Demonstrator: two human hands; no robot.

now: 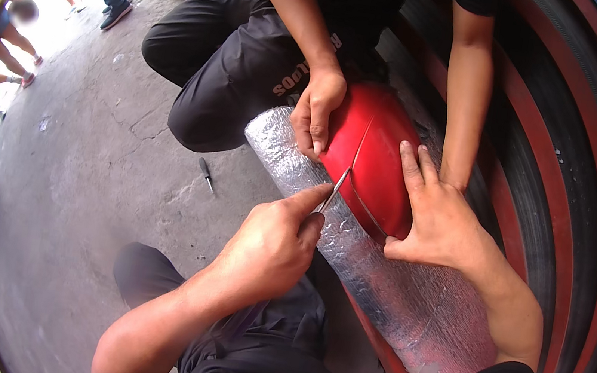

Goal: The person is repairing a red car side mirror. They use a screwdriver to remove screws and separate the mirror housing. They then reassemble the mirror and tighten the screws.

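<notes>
A dark-handled knife point(205, 173) lies on the floor point(91, 159), left of the left hand point(269, 235). Its fingers grip a thin blade point(335, 190), tip contacting the red curved piece point(370, 158) just beyond them. A co-worker's hand point(317, 110) touches that piece's left edge. The right hand point(442, 213) spreads wide against its right side, above a foil roll point(410, 314).

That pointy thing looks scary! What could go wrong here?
The thin metal tool in the left hand might slip on the curve of the red thing and jab the co-worker's hand holding its edge near the tip. A slide the other way might reach the right hand spread on the red thing. And someone might step on the small dark-handled tool lying on the ground.
</notes>
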